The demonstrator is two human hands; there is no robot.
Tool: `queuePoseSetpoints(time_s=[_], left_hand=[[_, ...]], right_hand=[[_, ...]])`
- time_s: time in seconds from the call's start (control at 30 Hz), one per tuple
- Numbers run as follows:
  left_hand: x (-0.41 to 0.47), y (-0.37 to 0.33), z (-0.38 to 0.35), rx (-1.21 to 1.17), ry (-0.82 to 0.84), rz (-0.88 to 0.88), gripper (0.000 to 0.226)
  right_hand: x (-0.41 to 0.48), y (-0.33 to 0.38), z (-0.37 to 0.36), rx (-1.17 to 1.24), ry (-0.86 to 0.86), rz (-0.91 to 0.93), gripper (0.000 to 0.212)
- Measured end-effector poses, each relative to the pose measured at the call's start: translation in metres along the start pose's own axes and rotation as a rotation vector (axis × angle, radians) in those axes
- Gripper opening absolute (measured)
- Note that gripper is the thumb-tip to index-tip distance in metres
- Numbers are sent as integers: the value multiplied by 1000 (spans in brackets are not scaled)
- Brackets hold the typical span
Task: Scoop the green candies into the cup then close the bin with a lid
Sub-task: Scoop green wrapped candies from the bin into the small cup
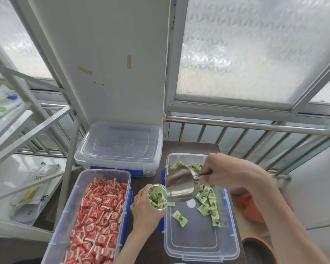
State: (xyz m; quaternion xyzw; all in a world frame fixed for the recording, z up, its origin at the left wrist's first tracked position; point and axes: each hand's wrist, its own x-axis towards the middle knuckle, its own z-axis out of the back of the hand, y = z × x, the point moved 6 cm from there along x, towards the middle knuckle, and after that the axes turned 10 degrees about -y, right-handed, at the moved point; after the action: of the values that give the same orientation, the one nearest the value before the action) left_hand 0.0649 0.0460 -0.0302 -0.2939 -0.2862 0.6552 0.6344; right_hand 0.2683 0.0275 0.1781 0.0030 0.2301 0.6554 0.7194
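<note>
A clear bin (234, 242) on the right holds green wrapped candies (208, 205), mostly along its far and right sides; its lid is not in sight. My left hand (143, 208) grips a clear plastic cup (157, 196), tilted toward the bin's left rim and nearly full of green candies. My right hand (223, 173) holds a metal scoop (179, 184) by its handle, its mouth tipped down against the cup's rim. One green candy (180, 218) lies alone on the bin floor.
A second open bin (69, 210) full of red candies stands at the left. A closed clear bin (120, 147) with blue clips sits behind it. Metal shelving (27, 130) stands at far left, a railing (255, 126) behind the dark table (189, 146).
</note>
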Motion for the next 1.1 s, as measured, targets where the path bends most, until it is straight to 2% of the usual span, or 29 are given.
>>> queuePoseSetpoints(time_s=[0.17,0.3,0.4,0.5,0.6,0.73,0.83,0.97,1.1], left_hand=[[2,12,1,-198,-69,70,87],[6,10,10,-264,-161,50,84],[9,-2,14,-233,-181,-38,84],[7,-5,10,-163,-142,-43,84],[0,-1,3,-64,-85,-19,87],[-3,6,2,-20,-39,15,94],[-5,10,0,4,-41,38,95],[-8,9,1,17,-56,102,91],[-9,10,0,27,-47,145,92]], right_hand=[[-28,-57,-16,164,-11,-143,39],[-37,-106,-70,86,41,-259,36],[-38,-130,-106,50,26,-340,40],[-35,-135,-133,108,-7,-393,44],[-29,-133,-154,136,-14,-442,40],[-21,-116,-184,383,33,-459,42],[-22,-107,-201,463,-26,-526,44],[-40,-106,-215,555,-58,-663,30],[-58,-100,-244,587,66,-745,21]])
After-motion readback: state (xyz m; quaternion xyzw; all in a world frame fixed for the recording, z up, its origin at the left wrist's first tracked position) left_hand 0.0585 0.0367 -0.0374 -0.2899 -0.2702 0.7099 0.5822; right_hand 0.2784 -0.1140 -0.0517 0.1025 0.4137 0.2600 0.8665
